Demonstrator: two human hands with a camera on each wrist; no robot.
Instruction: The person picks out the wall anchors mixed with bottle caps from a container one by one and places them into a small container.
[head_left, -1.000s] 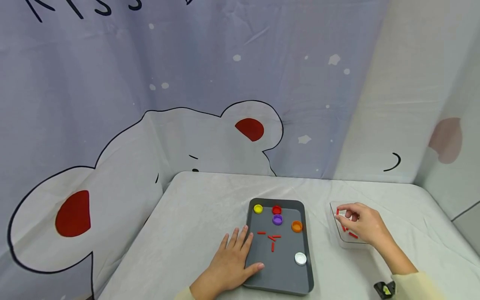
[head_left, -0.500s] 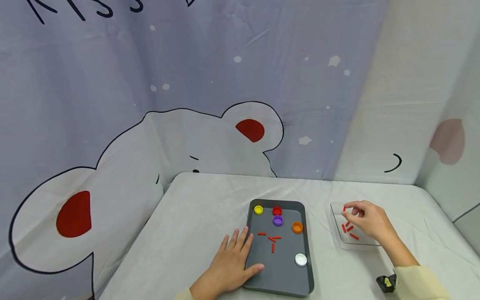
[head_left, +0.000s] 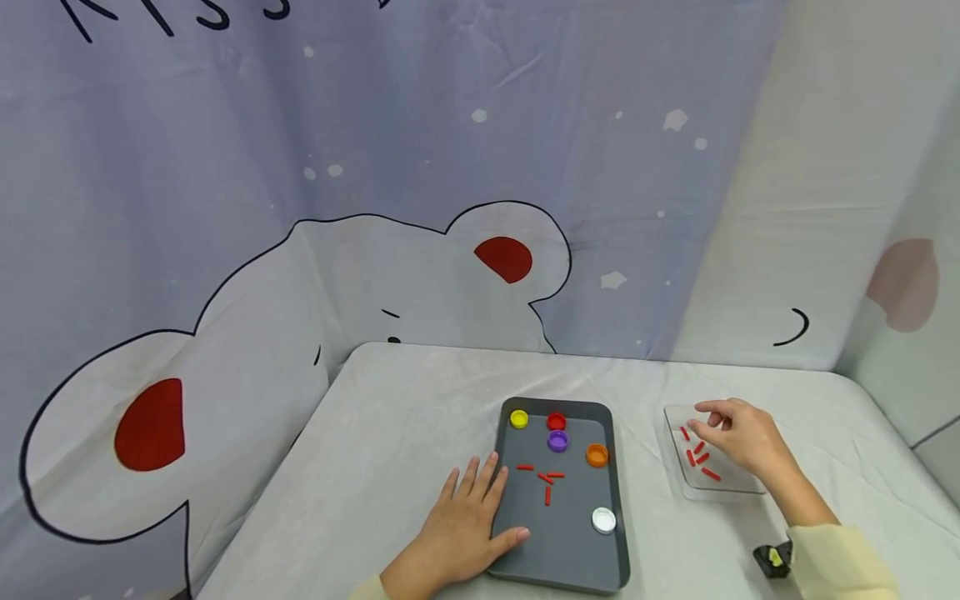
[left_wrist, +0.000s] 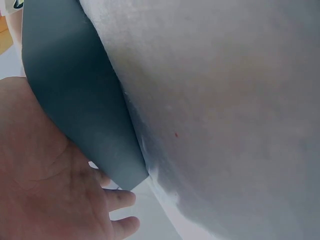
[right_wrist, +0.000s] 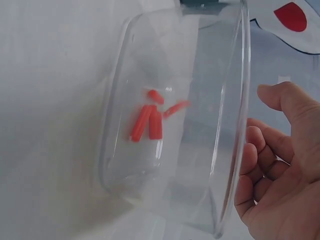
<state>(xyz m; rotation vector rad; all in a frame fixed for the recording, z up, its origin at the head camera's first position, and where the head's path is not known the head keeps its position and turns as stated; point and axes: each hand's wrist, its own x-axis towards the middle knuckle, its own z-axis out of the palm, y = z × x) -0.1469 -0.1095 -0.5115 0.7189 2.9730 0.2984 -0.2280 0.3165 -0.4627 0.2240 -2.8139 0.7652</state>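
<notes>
My left hand (head_left: 462, 527) lies with fingers spread over the left edge of a dark grey tray (head_left: 558, 554); its palm shows beside the tray's side in the left wrist view. Over a clear plastic box (right_wrist: 175, 175), my right hand (head_left: 741, 435) hovers with thumb and forefinger apart and nothing between them. The other fingers are loosely bent. Several short red sticks (head_left: 711, 474) lie on the box's floor, just below the fingertips. On the tray are several more red sticks (head_left: 547, 496), three of them close together.
The tray also bears yellow (head_left: 519, 419), red (head_left: 557, 421), purple (head_left: 557, 441), orange (head_left: 597, 455) and white (head_left: 603, 521) caps. A small black object (head_left: 772, 559) is beside the right sleeve. A printed curtain (head_left: 420, 167) hangs behind the white-covered table (head_left: 390, 417).
The red stick pinched in my right hand has been let go and lies in the box with the others. That hand moved slightly right, thumb and forefinger parted. The left hand stays put.
</notes>
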